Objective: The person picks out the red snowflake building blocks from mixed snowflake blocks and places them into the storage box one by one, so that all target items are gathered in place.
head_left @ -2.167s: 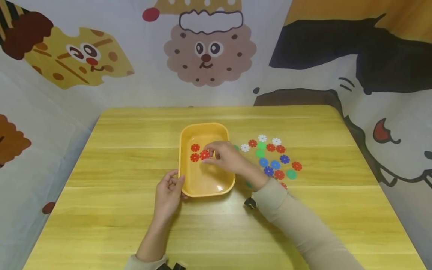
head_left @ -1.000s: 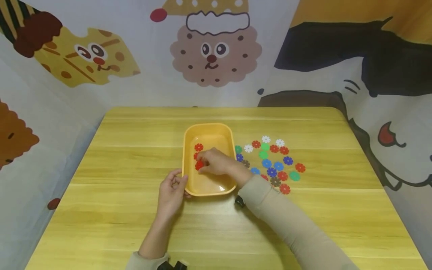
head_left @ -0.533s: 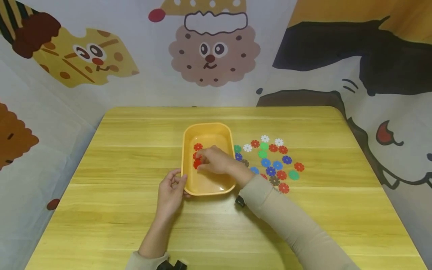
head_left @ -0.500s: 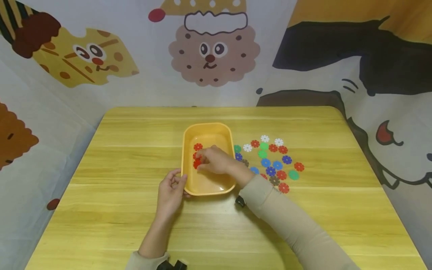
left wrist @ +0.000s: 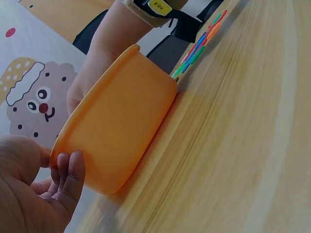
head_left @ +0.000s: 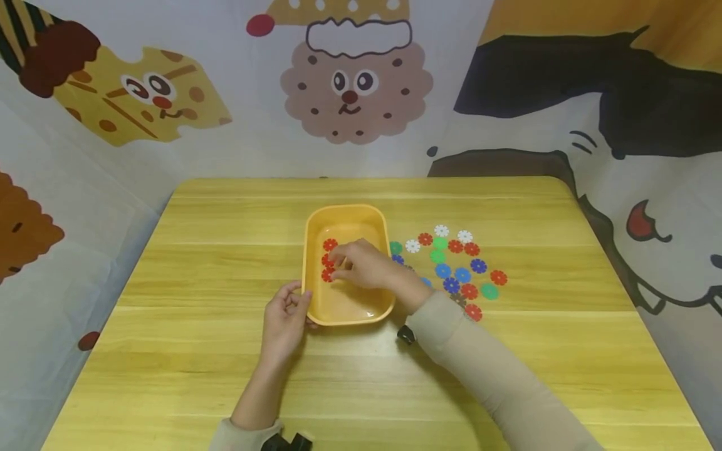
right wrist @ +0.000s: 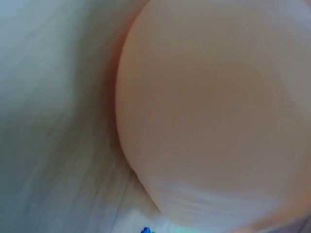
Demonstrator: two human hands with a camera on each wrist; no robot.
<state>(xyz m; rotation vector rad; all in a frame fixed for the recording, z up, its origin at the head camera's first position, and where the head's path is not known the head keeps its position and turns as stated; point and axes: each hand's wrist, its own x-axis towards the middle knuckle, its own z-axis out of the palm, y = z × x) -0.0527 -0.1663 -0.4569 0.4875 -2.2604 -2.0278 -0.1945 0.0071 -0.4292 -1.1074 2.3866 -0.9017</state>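
My left hand (head_left: 284, 322) pinches the rim of the orange plastic tray (head_left: 307, 250) at its near left corner. In the left wrist view the thumb lies over the rim and the fingers (left wrist: 73, 179) curl against the outer wall. Over the inside of the tray is my right hand (head_left: 363, 264), its thumb and forefinger parted, with nothing seen between them. Right by those fingertips, three red snowflake discs (head_left: 329, 245) lie in a column on the tray floor. The tray's wall (right wrist: 204, 111) fills most of the right wrist view and hides the fingers there.
To the right of the tray, several loose snowflake discs (head_left: 462, 275) in red, blue, green, white and brown lie flat on the wooden table (head_left: 225, 250). Some are covered by the right forearm (head_left: 417, 294). A cartoon-printed cloth (head_left: 361, 156) hangs behind the table.
My right hand brought a red disc into the tray and lowered it to the near end of the column. Now the fingers have parted and drawn slightly back. My left hand stays on the rim.
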